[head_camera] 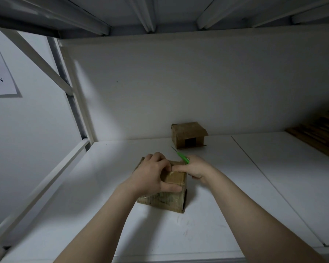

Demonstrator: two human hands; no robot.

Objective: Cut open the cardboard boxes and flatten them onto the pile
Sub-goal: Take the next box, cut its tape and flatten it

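Under the left hand sits a small brown cardboard box, scuffed, with glossy tape across its top and faded print on its near side. The left hand grips it, fingers curled over the top and thumb along the near upper edge. Just right of it, the right hand holds a green cutter, one fingertip touching the box top. Beyond both hands a second box stands on the white desk; far to their right lies flattened cardboard.
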